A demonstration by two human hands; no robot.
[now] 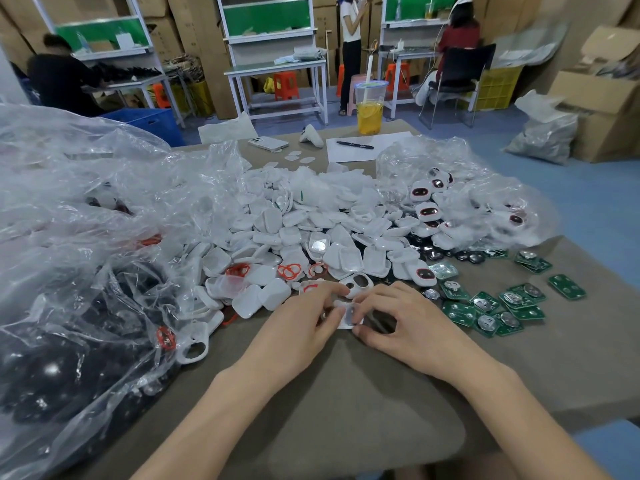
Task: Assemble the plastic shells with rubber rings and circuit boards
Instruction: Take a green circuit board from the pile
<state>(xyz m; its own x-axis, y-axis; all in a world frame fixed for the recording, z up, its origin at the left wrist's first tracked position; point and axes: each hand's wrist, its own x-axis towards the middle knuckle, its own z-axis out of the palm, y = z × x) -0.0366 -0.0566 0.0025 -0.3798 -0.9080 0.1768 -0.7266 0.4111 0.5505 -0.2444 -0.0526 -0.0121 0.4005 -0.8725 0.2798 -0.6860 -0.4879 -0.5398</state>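
Note:
Both my hands meet over the brown table near its front edge. My left hand (301,320) and my right hand (398,323) pinch one small white plastic shell (348,315) between their fingertips. A big heap of white shells (294,230) lies just behind. Red rubber rings (289,271) are scattered along the heap's near edge. Green circuit boards (498,306) with round metal cells lie in a loose group to the right. Several assembled shells with red-rimmed dark faces (426,211) sit at the back right.
A large clear plastic bag (79,237) with dark parts covers the left side. Another clear bag (485,188) lies at the back right. A phone (268,142), a paper with a pen (355,145) and a drink cup (370,109) stand at the far edge. People work at benches beyond.

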